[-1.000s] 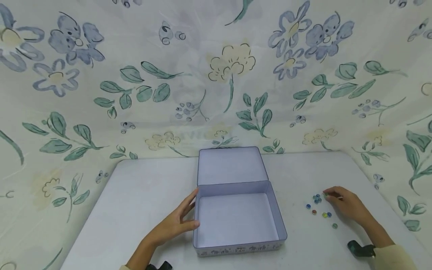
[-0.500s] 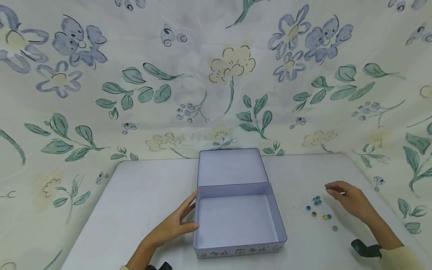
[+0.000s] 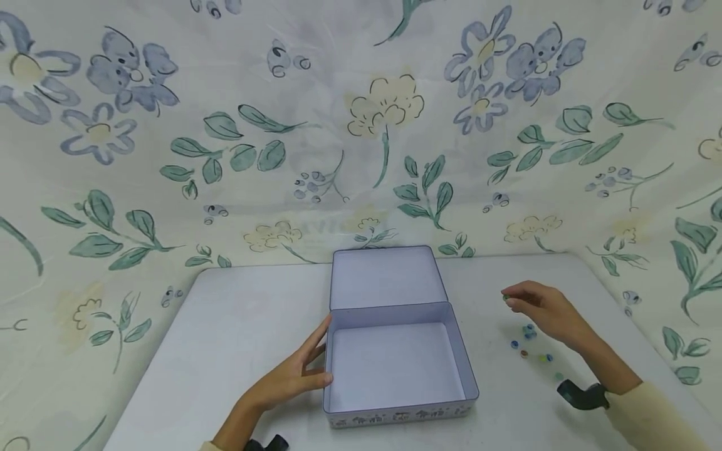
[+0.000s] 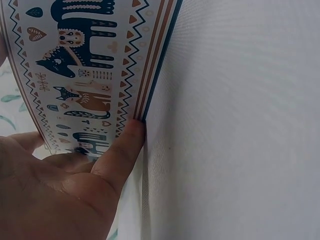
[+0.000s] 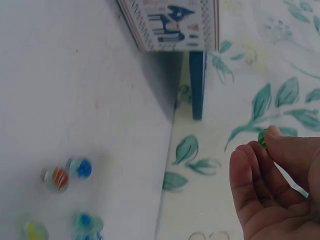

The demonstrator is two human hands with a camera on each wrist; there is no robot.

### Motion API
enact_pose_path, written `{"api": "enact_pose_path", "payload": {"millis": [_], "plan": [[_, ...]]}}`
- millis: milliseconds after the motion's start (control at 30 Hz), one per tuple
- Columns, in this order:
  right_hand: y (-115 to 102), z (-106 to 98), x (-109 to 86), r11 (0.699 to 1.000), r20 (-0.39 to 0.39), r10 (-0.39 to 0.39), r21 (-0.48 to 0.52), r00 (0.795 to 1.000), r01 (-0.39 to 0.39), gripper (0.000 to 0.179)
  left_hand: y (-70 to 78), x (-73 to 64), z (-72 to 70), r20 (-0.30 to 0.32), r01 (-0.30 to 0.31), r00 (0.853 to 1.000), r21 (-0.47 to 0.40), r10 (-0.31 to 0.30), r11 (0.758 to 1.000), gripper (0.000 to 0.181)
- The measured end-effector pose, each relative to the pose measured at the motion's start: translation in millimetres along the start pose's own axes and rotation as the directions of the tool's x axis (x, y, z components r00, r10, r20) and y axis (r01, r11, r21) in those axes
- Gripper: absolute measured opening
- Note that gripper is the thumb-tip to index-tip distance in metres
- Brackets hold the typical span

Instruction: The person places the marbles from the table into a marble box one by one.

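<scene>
Right hand [image 5: 280,185] pinches green marble [image 5: 261,137] (4 marbles [image 5: 67,172] below).

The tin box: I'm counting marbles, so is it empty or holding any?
Empty: the open rectangular tin box shows only bare floor in the head view.

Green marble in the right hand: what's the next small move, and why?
Probably carry the green marble a little further left, over the open tin, and let go. The right hand pinches it above the table, short of the tin wall; the tin looks empty, and the left hand steadies it.
</scene>
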State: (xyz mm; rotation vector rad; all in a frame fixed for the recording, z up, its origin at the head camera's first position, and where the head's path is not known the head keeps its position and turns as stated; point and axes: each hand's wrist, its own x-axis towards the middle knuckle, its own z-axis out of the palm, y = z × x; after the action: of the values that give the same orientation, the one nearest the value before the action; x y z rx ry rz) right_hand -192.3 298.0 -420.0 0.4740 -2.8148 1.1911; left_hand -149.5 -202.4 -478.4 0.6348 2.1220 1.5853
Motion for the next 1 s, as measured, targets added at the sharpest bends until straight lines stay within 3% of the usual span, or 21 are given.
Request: {"api": "enact_pose_path", "payload": {"millis": [400,733,1000], "plan": [[-42.6,23.6,28.1,0.992,0.086,-0.124,0.032,0.989,0.121,0.02,-0.2,0.5,2.0,-0.02,0.001,1.0,-0.004,-0.001,1.0,0.096],[-66.9,52.1,51.7,0.959,0.159,-0.283,0.069,0.946,0.275,0.02,0.0,1.3,0.5,-0.034,0.026,0.999,0.008,-0.025,1.0,0.096],[-87.4,76.0,68.0,0.942,0.243,-0.335,0.079,0.91,0.325,0.02,3.4,0.6,2.0,-0.042,0.052,0.998,0.002,-0.051,0.999,0.096]]}}
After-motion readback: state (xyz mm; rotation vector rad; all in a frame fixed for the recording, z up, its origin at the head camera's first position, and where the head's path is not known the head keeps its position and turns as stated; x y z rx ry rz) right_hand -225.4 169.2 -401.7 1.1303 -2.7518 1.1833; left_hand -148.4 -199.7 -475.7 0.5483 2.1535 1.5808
